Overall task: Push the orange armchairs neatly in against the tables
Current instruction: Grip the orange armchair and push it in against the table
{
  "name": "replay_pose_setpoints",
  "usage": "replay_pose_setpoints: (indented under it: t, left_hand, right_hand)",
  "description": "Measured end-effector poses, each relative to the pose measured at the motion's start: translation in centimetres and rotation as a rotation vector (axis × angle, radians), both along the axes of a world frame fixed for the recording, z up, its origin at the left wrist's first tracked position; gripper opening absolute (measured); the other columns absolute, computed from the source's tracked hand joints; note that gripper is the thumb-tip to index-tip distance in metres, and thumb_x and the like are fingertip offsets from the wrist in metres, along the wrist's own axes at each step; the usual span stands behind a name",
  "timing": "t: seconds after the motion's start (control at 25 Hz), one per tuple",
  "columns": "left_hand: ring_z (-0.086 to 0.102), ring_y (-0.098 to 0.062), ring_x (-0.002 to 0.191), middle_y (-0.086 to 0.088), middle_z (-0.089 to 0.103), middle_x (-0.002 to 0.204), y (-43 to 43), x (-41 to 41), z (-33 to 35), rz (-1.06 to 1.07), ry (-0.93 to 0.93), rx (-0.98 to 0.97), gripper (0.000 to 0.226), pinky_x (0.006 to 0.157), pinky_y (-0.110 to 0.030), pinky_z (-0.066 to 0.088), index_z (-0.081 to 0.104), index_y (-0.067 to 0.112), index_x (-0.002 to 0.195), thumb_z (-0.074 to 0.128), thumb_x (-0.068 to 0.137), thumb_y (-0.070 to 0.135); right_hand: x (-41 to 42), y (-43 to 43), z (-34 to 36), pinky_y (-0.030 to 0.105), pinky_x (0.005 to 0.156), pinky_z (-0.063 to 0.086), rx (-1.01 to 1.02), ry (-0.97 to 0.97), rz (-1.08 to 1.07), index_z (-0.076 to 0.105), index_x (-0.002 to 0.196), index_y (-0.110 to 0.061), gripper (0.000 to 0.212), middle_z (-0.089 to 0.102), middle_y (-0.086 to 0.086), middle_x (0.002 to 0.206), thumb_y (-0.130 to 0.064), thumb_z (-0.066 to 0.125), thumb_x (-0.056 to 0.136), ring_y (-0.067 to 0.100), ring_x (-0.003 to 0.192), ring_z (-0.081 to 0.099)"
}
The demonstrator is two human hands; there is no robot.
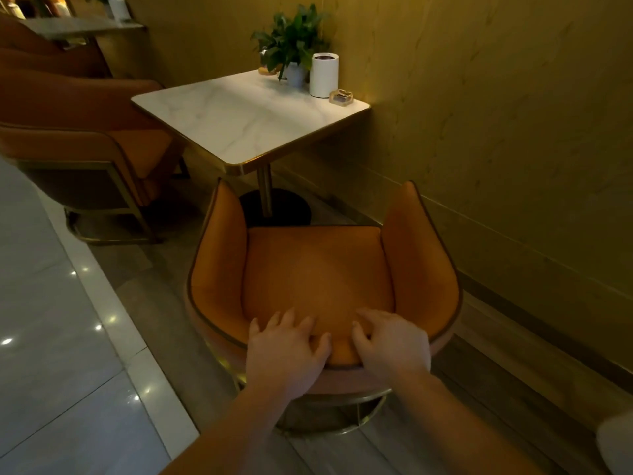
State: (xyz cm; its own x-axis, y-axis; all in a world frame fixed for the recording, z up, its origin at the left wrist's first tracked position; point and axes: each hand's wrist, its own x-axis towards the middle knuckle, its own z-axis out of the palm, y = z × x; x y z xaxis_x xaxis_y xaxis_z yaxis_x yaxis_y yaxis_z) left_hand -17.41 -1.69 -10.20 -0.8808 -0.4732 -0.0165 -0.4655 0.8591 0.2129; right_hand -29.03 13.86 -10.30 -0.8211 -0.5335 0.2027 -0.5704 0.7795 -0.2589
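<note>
Near armchair: orange, lower centre of the frame, open side facing the table. Its seat front stops short of the tabletop's near corner. The left arm tip reaches just below that corner.
Left hand: you have it draped over the top rim of the chair back, fingers spread and bent over onto the inner face, gripping the rim.
Right hand: just beside the left, on the same rim. Its fingers curl over the edge and grasp the back.
Table: white marble-look top with a gold edge, upper centre, set against the yellow wall. Its black pedestal base shows between the chair's two arm tips.
Second armchair: orange, left of the frame, at the table's far side.
On the table, far end by the wall: potted plant, white canister and a small clear holder just beside it.
Writing: blurred at this size, so you cannot read any on the canister or holder.
Floor: glossy pale tiles, lower left.
</note>
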Motion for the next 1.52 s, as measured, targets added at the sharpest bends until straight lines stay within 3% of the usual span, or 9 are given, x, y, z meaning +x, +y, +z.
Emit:
replay_pose_setpoints:
  t: [0.12,0.24,0.4,0.6,0.8,0.96,1.08,1.2,1.52]
  left_hand:
    - [0.053,-0.025,0.124,0.000,0.059,0.137,0.8,-0.8,0.4,0.003,-0.008,-0.009,0.064,0.104,-0.059,0.033,0.055,0.038,0.134,0.017,0.092,0.069]
    - [0.053,-0.028,0.122,-0.003,0.060,0.131,2.4,-3.0,1.7,0.015,-0.048,0.014,0.067,0.106,-0.061,0.030,0.058,0.035,0.129,0.012,0.092,0.066]
    - [0.060,-0.030,0.100,-0.006,0.066,0.103,4.2,-6.9,2.2,0.029,-0.070,-0.001,0.063,0.102,-0.064,0.033,0.062,0.027,0.100,0.011,0.093,0.063]
    - [0.058,-0.032,0.090,-0.004,0.058,0.089,5.4,-12.3,1.8,-0.076,-0.064,0.065,0.060,0.089,-0.057,0.039,0.050,0.029,0.091,0.004,0.091,0.068]
    - [0.053,-0.019,0.109,0.009,0.057,0.100,-0.7,-13.8,-0.8,-0.003,-0.044,0.109,0.082,0.109,-0.059,0.026,0.056,0.038,0.100,-0.010,0.082,0.081]
    - [0.050,-0.006,0.079,0.017,0.057,0.076,-0.4,-16.1,-2.3,0.079,0.113,0.009,0.071,0.098,-0.049,0.040,0.063,0.033,0.079,0.004,0.094,0.069]
    - [0.043,-0.004,0.073,0.019,0.051,0.071,-0.3,-16.6,-2.4,0.089,0.105,-0.022,0.060,0.092,-0.043,0.040,0.063,0.033,0.077,0.016,0.097,0.064]
    - [0.045,-0.005,0.078,0.018,0.055,0.076,-0.5,-16.6,-2.1,0.103,0.076,0.004,0.057,0.097,-0.044,0.037,0.064,0.033,0.082,0.019,0.095,0.065]
    - [0.054,-0.015,0.098,0.013,0.061,0.092,0.1,-18.2,-1.2,0.103,-0.038,0.089,0.060,0.110,-0.058,0.023,0.062,0.031,0.092,0.013,0.091,0.067]
  right_hand:
    - [-1.8,0.3,-0.1,0.028,0.090,0.046,0.030,0.002,0.049,0.062,0.126,-0.035,0.058,0.061,-0.017,0.131,-0.063,0.025,0.090,0.003,0.117,0.055]
    - [-4.4,1.3,0.5,0.032,0.101,0.041,0.053,-0.038,0.084,0.059,0.130,-0.036,0.063,0.056,-0.016,0.138,-0.064,0.021,0.088,0.005,0.127,0.049]
    - [-9.4,2.4,0.9,0.031,0.096,0.043,0.083,-0.064,0.115,0.062,0.126,-0.034,0.061,0.060,-0.017,0.131,-0.064,0.022,0.090,0.005,0.120,0.054]
    - [-16.5,3.8,0.7,0.022,0.065,0.045,0.078,-0.142,0.134,0.065,0.078,-0.036,0.056,0.064,-0.017,0.076,-0.069,0.021,0.088,-0.002,0.068,0.055]
    - [-25.4,4.4,0.5,0.028,0.075,0.048,0.155,-0.213,0.187,0.065,0.100,-0.041,0.032,0.066,-0.016,0.101,-0.058,0.038,0.097,0.003,0.086,0.058]
    - [-29.3,3.7,1.3,0.032,0.090,0.044,0.251,-0.290,0.238,0.058,0.123,-0.045,0.033,0.059,-0.015,0.126,-0.055,0.038,0.098,0.010,0.109,0.054]
    - [-27.6,3.3,1.8,0.027,0.083,0.042,0.286,-0.287,0.300,0.061,0.112,-0.044,0.035,0.064,-0.019,0.112,-0.060,0.032,0.098,0.002,0.095,0.056]
    - [-23.9,2.5,1.5,0.033,0.096,0.038,0.194,-0.137,0.326,0.065,0.098,-0.046,0.065,0.060,-0.029,0.093,-0.081,0.012,0.084,-0.003,0.093,0.054]
    - [-25.8,2.3,1.1,0.029,0.083,0.042,0.190,-0.090,0.218,0.067,0.096,-0.047,0.072,0.062,-0.027,0.093,-0.086,0.010,0.077,-0.003,0.091,0.050]
